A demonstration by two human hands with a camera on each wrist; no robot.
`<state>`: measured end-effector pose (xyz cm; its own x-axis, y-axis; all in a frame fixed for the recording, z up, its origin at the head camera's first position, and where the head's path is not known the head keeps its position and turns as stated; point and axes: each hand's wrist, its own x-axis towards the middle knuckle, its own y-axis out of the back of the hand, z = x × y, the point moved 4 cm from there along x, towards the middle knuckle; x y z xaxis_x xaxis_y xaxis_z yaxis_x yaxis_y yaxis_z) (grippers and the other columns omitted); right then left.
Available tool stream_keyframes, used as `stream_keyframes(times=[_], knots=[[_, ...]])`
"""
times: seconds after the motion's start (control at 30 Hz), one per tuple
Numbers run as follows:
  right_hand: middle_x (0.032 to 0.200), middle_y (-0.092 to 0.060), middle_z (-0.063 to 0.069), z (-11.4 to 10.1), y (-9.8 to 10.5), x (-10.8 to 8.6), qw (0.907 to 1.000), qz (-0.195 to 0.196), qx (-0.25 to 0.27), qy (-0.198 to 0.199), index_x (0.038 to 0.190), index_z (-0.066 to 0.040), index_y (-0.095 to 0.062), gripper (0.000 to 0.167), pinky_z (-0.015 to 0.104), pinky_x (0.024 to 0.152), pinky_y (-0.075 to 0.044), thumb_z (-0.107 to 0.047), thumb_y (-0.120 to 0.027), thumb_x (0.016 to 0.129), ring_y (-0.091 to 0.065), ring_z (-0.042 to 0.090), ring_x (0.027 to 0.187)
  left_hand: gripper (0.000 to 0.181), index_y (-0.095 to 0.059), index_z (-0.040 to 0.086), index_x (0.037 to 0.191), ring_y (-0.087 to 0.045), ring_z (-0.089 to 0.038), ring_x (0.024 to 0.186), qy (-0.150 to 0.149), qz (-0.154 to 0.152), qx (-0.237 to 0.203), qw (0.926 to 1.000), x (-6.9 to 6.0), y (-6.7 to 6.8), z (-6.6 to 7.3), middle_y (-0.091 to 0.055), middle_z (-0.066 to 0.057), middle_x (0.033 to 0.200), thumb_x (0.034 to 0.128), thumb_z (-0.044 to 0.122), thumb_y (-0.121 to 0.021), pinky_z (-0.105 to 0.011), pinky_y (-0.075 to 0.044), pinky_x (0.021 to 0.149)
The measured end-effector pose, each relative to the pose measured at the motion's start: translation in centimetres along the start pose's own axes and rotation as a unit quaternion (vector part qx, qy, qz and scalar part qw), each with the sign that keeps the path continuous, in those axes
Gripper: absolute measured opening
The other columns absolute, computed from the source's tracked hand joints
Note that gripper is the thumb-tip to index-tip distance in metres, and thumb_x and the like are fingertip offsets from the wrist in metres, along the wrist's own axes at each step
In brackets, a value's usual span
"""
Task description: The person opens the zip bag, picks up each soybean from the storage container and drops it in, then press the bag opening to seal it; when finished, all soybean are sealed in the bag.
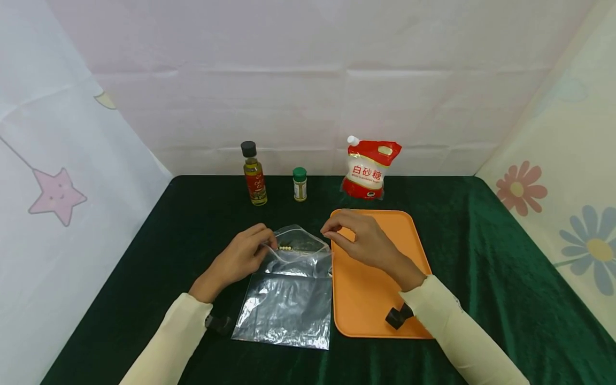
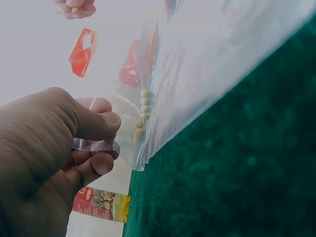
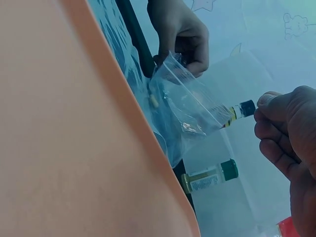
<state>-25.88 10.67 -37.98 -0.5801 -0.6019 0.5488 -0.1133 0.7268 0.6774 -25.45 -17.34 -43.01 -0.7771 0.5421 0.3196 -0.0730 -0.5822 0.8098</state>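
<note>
Clear plastic zip-lock bag (image 1: 289, 310) on dark green velvet cloth (image 1: 202, 230), mouth open toward 12 o'clock. Done: short row of small round pale-yellow beads (image 1: 285, 248) inside, near mouth. Left hand (image 1: 243, 254) at bag's 10 o'clock, pinching mouth's edge. Right hand (image 1: 363, 238) at 2 o'clock, above rectangular orange plastic tray (image 1: 375, 299), fingertips pinching single pale bead (image 2: 75, 10). Remaining, by judgement: that bead not yet inside, zip unsealed; full count wanted, cannot tell.
</note>
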Motion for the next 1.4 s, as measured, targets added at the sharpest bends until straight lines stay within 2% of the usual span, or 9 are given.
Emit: stream_keyframes(times=[0.27, 0.47, 0.57, 0.83, 0.9, 0.97, 1.1, 1.33, 1.4], knots=[[0.104, -0.063, -0.011, 0.0, -1.2, -0.2, 0.9995, -0.029, 0.013, 0.005, 0.11, -0.019, -0.069, 0.016, 0.026, 0.083, -0.054, -0.013, -0.07, 0.095, -0.058, 0.006, 0.094, 0.025, -0.064, 0.015, 0.099, -0.058, -0.008, 0.089, -0.005, 0.003, -0.007, 1.0, -0.1, -0.1, 0.0, -0.057, 0.004, 0.1, 0.0896, -0.008, -0.064, -0.027, -0.055, 0.077], [0.106, -0.064, -0.01, 0.0, -1.5, -0.1, 0.9989, -0.037, 0.027, 0.002, 0.11, -0.02, -0.069, 0.015, 0.037, 0.081, -0.057, -0.016, -0.069, 0.096, -0.058, 0.006, 0.092, 0.025, -0.064, 0.015, 0.1, -0.057, -0.007, 0.087, -0.002, 0.005, -0.006, 1.0, -0.2, -0.2, -0.1, -0.056, 0.004, 0.1, 0.0896, -0.008, -0.064, -0.027, -0.055, 0.075], [0.106, -0.065, -0.01, 0.0, -1.3, 0.0, 0.9991, -0.037, 0.021, 0.005, 0.111, -0.02, -0.07, 0.015, 0.036, 0.081, -0.057, -0.017, -0.069, 0.096, -0.058, 0.006, 0.092, 0.026, -0.064, 0.015, 0.1, -0.057, -0.008, 0.088, -0.004, 0.007, -0.005, 1.0, -0.2, -0.2, 0.0, -0.056, 0.005, 0.099, 0.0894, -0.009, -0.063, -0.027, -0.055, 0.076], [0.103, -0.064, -0.009, 0.3, 1.1, 0.3, 0.9997, -0.013, -0.022, 0.006, 0.107, -0.015, -0.07, 0.019, 0.029, 0.082, -0.056, -0.007, -0.074, 0.091, -0.06, 0.006, 0.093, 0.023, -0.065, 0.012, 0.1, -0.057, -0.008, 0.088, -0.008, 0.009, -0.006, 0.9999, -0.1, 0.0, 0.1, -0.056, 0.004, 0.099, 0.0893, -0.009, -0.063, -0.027, -0.055, 0.076], [0.101, -0.064, -0.008, 0.6, 1.9, 0.3, 0.999, -0.022, -0.039, -0.008, 0.105, -0.014, -0.07, 0.018, 0.028, 0.082, -0.056, -0.006, -0.075, 0.09, -0.06, 0.007, 0.092, 0.024, -0.065, 0.013, 0.1, -0.057, -0.008, 0.088, -0.005, 0.008, -0.006, 0.9999, -0.1, 0.0, 0.1, -0.056, 0.004, 0.1, 0.0893, -0.008, -0.063, -0.027, -0.055, 0.076], [0.099, -0.064, -0.008, 0.9, 2.7, 0.2, 0.9964, -0.047, -0.06, -0.036, 0.104, -0.014, -0.07, 0.016, 0.028, 0.081, -0.055, -0.008, -0.074, 0.091, -0.061, 0.008, 0.09, 0.024, -0.065, 0.013, 0.1, -0.057, -0.008, 0.088, -0.001, 0.006, -0.007, 1.0, -0.1, -0.1, 0.0, -0.056, 0.005, 0.1, 0.0893, -0.008, -0.064, -0.027, -0.055, 0.076], [0.096, -0.064, -0.007, 1.8, 4.0, -0.3, 0.9815, -0.12, -0.107, -0.104, 0.103, -0.015, -0.07, 0.01, 0.031, 0.08, -0.055, -0.016, -0.073, 0.093, -0.06, 0.011, 0.087, 0.024, -0.065, 0.014, 0.1, -0.057, -0.008, 0.088, 0.002, 0.003, -0.006, 1.0, -0.2, -0.1, 0.0, -0.056, 0.005, 0.1, 0.0895, -0.008, -0.063, -0.027, -0.055, 0.076], [0.087, -0.062, -0.004, 3.6, 5.6, -1.7, 0.9435, -0.214, -0.156, -0.199, 0.099, -0.011, -0.07, 0.006, 0.029, 0.073, -0.054, -0.012, -0.072, 0.093, -0.055, 0.017, 0.08, 0.024, -0.065, 0.013, 0.1, -0.058, -0.008, 0.089, -0.001, 0.002, -0.004, 1.0, -0.1, -0.2, 0.1, -0.056, 0.003, 0.1, 0.0895, -0.009, -0.063, -0.027, -0.055, 0.078], [0.084, -0.061, -0.004, 4.1, 5.7, -2.2, 0.9292, -0.245, -0.161, -0.225, 0.095, -0.009, -0.07, 0.003, 0.027, 0.07, -0.053, -0.011, -0.071, 0.093, -0.055, 0.017, 0.078, 0.023, -0.065, 0.013, 0.099, -0.058, -0.008, 0.09, -0.002, 0.002, -0.002, 1.0, -0.1, -0.2, 0.1, -0.056, 0.004, 0.099, 0.0896, -0.009, -0.063, -0.027, -0.055, 0.078]])
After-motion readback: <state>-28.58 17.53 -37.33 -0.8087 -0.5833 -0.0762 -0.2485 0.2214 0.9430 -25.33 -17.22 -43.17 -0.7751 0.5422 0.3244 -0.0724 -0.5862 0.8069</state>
